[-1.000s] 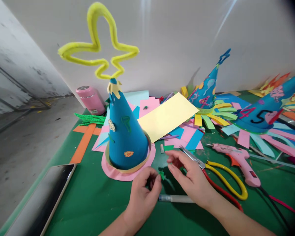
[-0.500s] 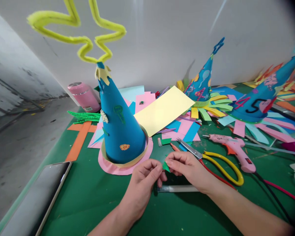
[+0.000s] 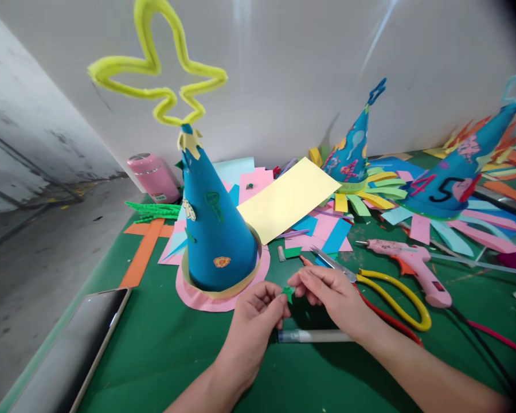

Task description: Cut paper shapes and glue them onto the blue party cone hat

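Observation:
Both hands meet over the green table, pinching a tiny green paper cutout (image 3: pixel 288 293) between their fingertips. My left hand (image 3: pixel 254 322) grips it from the left, fingers curled. My right hand (image 3: pixel 332 298) pinches it from the right. Just behind them stands a blue cone hat (image 3: pixel 212 229) on a pink paper ring, topped by a bent yellow pipe cleaner (image 3: pixel 163 74). A white glue stick (image 3: pixel 313 336) lies on the table under my right wrist.
Yellow-handled scissors (image 3: pixel 387 295) and a pink glue gun (image 3: pixel 413 264) lie to the right. A yellow sheet (image 3: pixel 286 198), coloured paper scraps and two more blue cone hats (image 3: pixel 352 149) fill the back. A tablet (image 3: pixel 75 344) lies at front left, a pink cup (image 3: pixel 152 178) behind.
The hands stayed together on the green cutout and turned it slightly. The view tilted down a little, so the cone hat sits lower in the picture.

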